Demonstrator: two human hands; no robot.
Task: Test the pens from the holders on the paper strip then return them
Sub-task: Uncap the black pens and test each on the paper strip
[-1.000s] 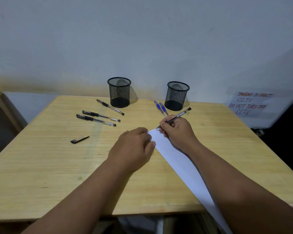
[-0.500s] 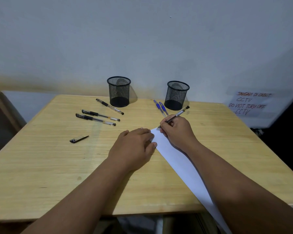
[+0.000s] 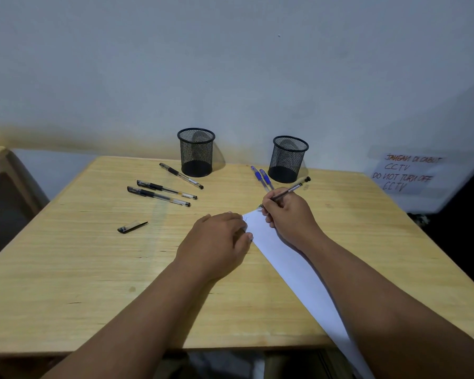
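The right hand point(image 3: 288, 214) grasps a black pen point(image 3: 286, 192) in a writing grip, its tip on the far end of the white paper strip point(image 3: 290, 266), which runs diagonally from mid-table to the near right edge. The left hand point(image 3: 219, 242) rests on the wooden table point(image 3: 66, 269) with fingers loosely bent, fingertips pressing the strip's left edge. Two empty mesh holders point(image 3: 196, 152) point(image 3: 288, 159) stand near the far edge. Three black pens point(image 3: 162, 191) lie left of the holders, two blue pens point(image 3: 262, 177) beside the right one, and a pen cap point(image 3: 132, 227) toward the left edge.
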